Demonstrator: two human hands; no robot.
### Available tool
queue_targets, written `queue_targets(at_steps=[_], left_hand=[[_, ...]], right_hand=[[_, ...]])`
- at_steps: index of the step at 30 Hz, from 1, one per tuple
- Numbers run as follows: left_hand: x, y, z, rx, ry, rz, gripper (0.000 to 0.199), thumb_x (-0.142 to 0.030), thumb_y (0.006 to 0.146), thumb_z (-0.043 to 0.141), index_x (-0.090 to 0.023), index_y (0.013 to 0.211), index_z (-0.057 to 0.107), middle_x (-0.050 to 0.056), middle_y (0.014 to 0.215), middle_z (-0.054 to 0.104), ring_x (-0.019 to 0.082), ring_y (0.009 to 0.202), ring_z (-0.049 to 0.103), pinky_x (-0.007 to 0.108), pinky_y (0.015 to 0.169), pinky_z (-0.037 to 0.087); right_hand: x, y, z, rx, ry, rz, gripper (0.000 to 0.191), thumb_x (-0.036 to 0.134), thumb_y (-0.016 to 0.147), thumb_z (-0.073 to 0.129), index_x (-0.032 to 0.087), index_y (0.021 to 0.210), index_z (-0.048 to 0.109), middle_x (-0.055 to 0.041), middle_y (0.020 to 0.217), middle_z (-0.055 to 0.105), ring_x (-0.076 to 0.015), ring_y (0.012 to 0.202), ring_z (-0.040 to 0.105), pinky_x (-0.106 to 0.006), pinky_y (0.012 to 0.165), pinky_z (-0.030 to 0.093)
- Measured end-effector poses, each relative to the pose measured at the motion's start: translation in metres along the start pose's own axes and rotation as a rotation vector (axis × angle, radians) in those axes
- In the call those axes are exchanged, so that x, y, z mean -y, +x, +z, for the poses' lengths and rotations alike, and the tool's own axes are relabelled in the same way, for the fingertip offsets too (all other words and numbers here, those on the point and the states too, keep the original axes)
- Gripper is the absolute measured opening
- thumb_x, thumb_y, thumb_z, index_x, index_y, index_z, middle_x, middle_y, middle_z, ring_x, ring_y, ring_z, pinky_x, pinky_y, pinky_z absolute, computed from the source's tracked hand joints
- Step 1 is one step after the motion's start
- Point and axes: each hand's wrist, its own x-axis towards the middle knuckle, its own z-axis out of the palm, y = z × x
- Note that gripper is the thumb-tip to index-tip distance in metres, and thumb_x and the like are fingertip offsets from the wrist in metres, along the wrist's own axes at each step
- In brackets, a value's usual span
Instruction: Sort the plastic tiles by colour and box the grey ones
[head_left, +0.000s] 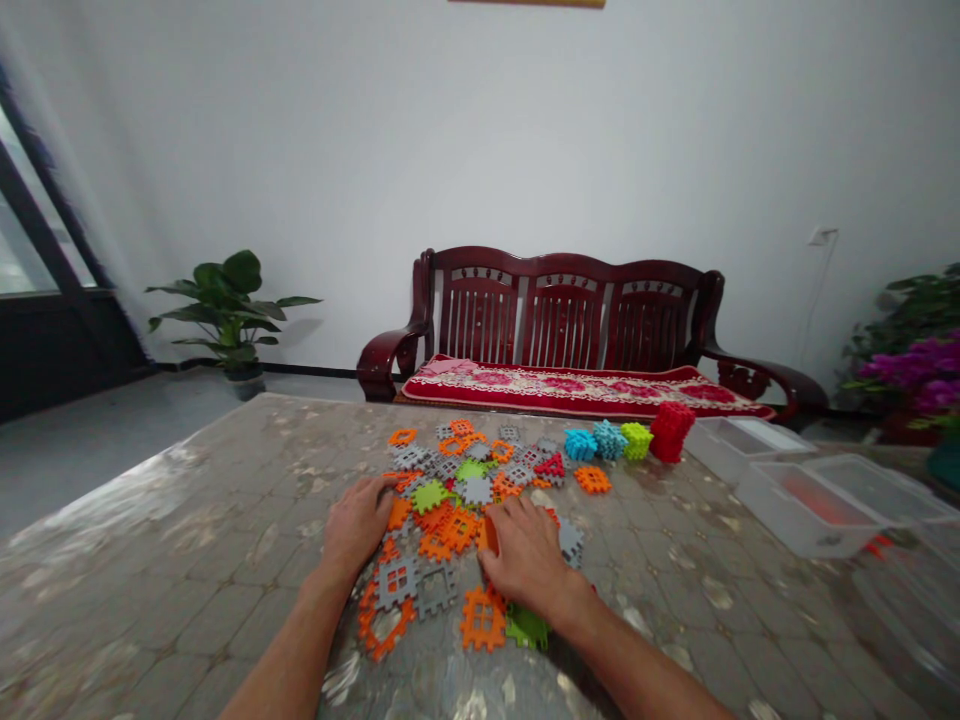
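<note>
A loose heap of flat interlocking plastic tiles with notched edges lies on the table, in orange, grey, green and red. At its left side, my left hand (360, 522) has its fingers curled and pressed together by the orange tiles (399, 514); what they hold, if anything, is hidden. My right hand (527, 548) is closed at the right of the heap, with an orange tile (488, 536) between thumb and fingers. Below it lie a windowed orange tile (482, 620) and a green tile (527, 627). A grey window tile (396, 582) overlaps an orange ring-shaped tile (370, 625).
Stacked tiles stand at the back right: blue ones (580, 444), teal ones (609, 440), lime ones (637, 440) and a taller red stack (671, 432). Clear plastic boxes (806, 535) sit on the table's right side. A wooden bench (566, 275) is behind the table (187, 540).
</note>
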Motion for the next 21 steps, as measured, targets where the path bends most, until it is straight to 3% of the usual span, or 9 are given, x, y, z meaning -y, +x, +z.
queue_targets(at_steps=[8, 13, 17, 21], left_hand=[[0.003, 0.001, 0.004, -0.004, -0.012, 0.003, 0.04, -0.03, 0.096, 0.04, -0.028, 0.118, 0.073, 0.004, 0.129, 0.071, 0.024, 0.118, 0.065, 0.037, 0.104, 0.049], [0.004, 0.002, 0.004, 0.014, 0.001, 0.008, 0.042, -0.032, 0.098, 0.038, -0.03, 0.121, 0.072, 0.004, 0.131, 0.07, 0.024, 0.118, 0.066, 0.037, 0.101, 0.05], [0.004, 0.003, 0.005, -0.004, 0.022, 0.005, 0.04, -0.033, 0.097, 0.04, -0.031, 0.12, 0.073, 0.003, 0.131, 0.07, 0.023, 0.117, 0.067, 0.034, 0.099, 0.051], [0.006, 0.003, 0.005, -0.016, 0.007, 0.016, 0.04, -0.032, 0.097, 0.04, -0.032, 0.12, 0.073, 0.002, 0.131, 0.071, 0.023, 0.117, 0.067, 0.035, 0.1, 0.051]], right_hand=[[-0.001, 0.001, 0.004, -0.002, -0.012, -0.013, 0.032, 0.034, 0.086, 0.059, 0.021, 0.114, 0.069, -0.0135, 0.118, 0.071, -0.0315, 0.112, 0.058, -0.044, 0.096, 0.04], [-0.002, 0.0, 0.001, -0.02, -0.026, -0.039, 0.038, 0.032, 0.087, 0.059, 0.019, 0.123, 0.065, -0.0136, 0.119, 0.07, -0.0303, 0.114, 0.055, -0.043, 0.099, 0.037], [-0.005, -0.001, 0.0, -0.072, -0.008, -0.099, 0.038, 0.027, 0.085, 0.062, 0.021, 0.122, 0.065, -0.0115, 0.122, 0.067, -0.0284, 0.114, 0.053, -0.041, 0.097, 0.038], [-0.011, 0.002, 0.002, -0.155, 0.124, -0.102, 0.028, 0.022, 0.085, 0.062, 0.026, 0.111, 0.072, -0.005, 0.112, 0.071, -0.0238, 0.11, 0.056, -0.035, 0.095, 0.041]])
